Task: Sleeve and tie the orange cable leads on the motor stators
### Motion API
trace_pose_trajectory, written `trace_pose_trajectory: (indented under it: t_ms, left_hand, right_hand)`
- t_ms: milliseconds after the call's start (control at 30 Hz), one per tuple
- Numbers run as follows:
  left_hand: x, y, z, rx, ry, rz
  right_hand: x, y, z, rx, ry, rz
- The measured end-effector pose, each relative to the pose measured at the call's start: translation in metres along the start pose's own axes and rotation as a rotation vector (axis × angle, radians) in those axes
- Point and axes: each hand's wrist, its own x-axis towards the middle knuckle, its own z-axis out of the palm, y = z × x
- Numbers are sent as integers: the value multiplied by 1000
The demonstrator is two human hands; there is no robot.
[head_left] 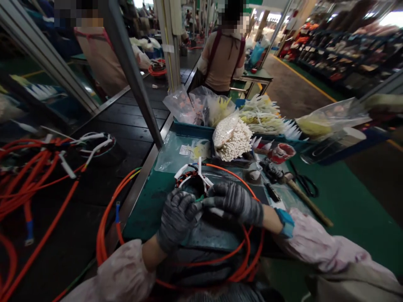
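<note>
A ring-shaped wound motor stator (182,180), with white sleeves standing up from its rim, lies on the green table in front of me. My left hand (179,214), in a grey striped glove, has its fingers curled at the stator's near edge. From the right, my right hand (234,203), gloved alike, pinches at the same edge. A short green wire (199,199) shows between the fingertips of both hands. White sleeving (215,211) lies under my right fingers. Orange cables (233,247) loop around the stator and my wrists. The gloves hide exactly what each fingertip grips.
A bag of thin white tubes (234,140) stands behind the stator. To the right lie a hammer (310,199), black scissors (305,182) and a red-rimmed roll (281,152). Another stator (97,142) with orange cables sits on the dark conveyor at left. A metal post (135,75) rises beside the table.
</note>
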Motion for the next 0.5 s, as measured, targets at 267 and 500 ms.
trace_pose_trajectory:
  t_ms: [267, 500]
  left_hand:
    - [6, 0, 8, -211, -14, -117]
    - [7, -1, 9, -173, -6, -84]
  right_hand:
    - [-30, 88, -63, -601, 383, 556]
    - [-14, 102, -53, -431, 417, 623]
